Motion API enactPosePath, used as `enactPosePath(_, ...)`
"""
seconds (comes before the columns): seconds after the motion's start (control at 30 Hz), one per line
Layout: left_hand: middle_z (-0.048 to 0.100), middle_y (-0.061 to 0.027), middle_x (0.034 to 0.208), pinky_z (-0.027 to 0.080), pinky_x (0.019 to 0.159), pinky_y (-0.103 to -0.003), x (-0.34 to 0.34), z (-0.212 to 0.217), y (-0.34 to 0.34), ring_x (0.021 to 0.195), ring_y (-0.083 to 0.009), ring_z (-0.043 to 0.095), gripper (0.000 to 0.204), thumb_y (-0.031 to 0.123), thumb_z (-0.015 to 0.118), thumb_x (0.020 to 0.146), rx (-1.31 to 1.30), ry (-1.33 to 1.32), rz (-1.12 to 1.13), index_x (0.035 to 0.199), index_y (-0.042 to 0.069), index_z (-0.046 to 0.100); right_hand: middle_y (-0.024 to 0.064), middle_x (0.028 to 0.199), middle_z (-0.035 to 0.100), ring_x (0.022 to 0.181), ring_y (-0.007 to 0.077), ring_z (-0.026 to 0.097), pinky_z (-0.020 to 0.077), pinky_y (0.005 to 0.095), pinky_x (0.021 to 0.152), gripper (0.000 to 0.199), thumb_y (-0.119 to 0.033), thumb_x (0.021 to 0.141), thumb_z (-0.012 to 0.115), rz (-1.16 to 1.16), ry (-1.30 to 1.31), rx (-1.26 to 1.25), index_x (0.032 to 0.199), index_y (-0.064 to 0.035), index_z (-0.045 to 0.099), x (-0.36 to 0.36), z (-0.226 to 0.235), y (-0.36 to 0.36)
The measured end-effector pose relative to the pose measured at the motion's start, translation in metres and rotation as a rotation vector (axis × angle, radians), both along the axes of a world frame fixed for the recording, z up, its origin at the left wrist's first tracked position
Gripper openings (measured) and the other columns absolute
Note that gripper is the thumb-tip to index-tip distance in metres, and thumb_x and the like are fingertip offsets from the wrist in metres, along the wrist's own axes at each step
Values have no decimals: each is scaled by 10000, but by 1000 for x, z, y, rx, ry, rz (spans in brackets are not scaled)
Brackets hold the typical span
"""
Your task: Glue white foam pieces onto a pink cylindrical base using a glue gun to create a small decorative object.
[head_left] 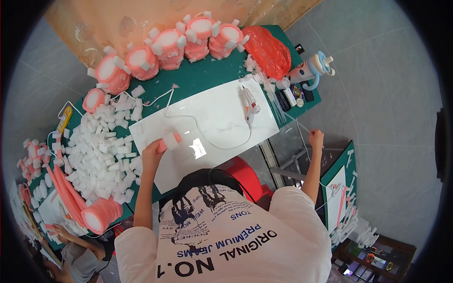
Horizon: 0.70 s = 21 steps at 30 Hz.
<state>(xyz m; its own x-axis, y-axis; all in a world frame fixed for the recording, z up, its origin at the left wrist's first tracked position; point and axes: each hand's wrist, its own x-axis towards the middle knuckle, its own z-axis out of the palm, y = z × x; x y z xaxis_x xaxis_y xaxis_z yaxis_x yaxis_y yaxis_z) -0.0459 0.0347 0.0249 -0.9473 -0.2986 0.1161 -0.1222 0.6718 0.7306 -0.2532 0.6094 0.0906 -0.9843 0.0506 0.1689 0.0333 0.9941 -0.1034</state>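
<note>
My left hand [152, 153] holds a small pink foam piece with a white foam block [170, 140] stuck on it, just above the near left part of a white board [217, 115]. My right hand [316, 139] is out past the table's right edge, fingers pinched on a thin clear stick [297, 122] that runs back toward a bundle of similar sticks [270, 89]. A white glue gun [248, 104] lies on the board's far right, and its cord loops across the board. Neither hand touches the gun.
A heap of white foam blocks [104, 151] covers the green table [207, 75] at left. Finished pink foam rings [165, 45] line the back edge. Also here: a red plastic bag [269, 49], a blue-handled bottle [315, 68], a red stool [245, 172] and another person's hand [59, 231].
</note>
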Motion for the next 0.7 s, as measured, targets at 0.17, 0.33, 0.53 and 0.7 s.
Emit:
enactPosePath(0.17,596,-131,848,465,643,-307,4,-4,-2,744,-280,580,285,59,649,633,-6,1,0,906,26,571,127,580,568,547,179,556,427,294,527,188,-184,717,615,-90,14,-370,806,-18,625,49,8,-43)
enactPosePath(0.33,596,-137,844,465,646,-301,3,0,0,744,-277,583,287,52,651,633,-19,34,-11,907,21,570,65,583,552,542,64,473,377,219,496,212,-181,727,639,15,3,-716,862,-18,626,94,-24,-71)
enactPosePath(0.53,595,-143,830,461,630,-294,2,6,0,721,-278,582,288,47,650,635,-10,11,-28,910,20,571,56,586,546,525,70,469,361,213,488,170,-136,725,631,15,-12,-721,827,-1,625,115,-34,-102)
enactPosePath(0.7,590,-152,807,453,611,-299,3,5,0,696,-284,576,284,50,646,636,-8,40,-51,908,20,570,57,585,545,519,75,467,359,217,486,172,-145,728,628,26,19,-729,827,-5,626,120,-41,-100)
